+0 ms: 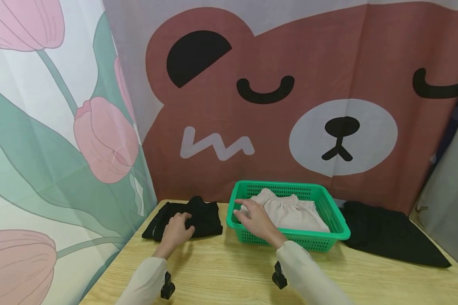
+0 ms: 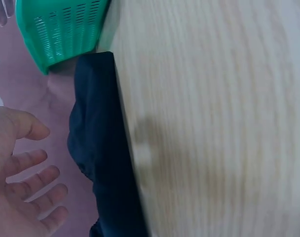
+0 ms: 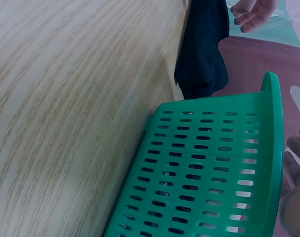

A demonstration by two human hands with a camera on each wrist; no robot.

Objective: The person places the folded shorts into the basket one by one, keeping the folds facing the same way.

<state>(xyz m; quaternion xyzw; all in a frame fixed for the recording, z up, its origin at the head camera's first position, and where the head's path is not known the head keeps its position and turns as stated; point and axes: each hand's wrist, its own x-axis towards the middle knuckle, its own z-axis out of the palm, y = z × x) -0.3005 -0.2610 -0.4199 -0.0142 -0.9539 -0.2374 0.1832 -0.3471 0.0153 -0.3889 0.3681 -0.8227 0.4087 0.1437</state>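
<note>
A folded black garment [image 1: 208,218] lies at the left of the table, and my left hand [image 1: 175,232] is over its front edge with fingers spread. In the left wrist view the left hand [image 2: 26,173] is apart from the dark cloth [image 2: 103,148], relaxed and holding nothing. A green basket [image 1: 290,234] holds a light beige garment with a gathered edge [image 1: 290,212]. Above the basket's left side is my right hand [image 1: 257,220], fingers extended. The right wrist view shows part of the right hand [image 3: 295,182] beside the basket rim [image 3: 276,148], gripping nothing visible.
Another black cloth [image 1: 389,233] lies flat to the right of the basket. The wooden table [image 1: 221,271] extends in front. Behind it hangs a curtain with a bear print [image 1: 275,140], and a tulip-print curtain [image 1: 61,161] hangs at the left.
</note>
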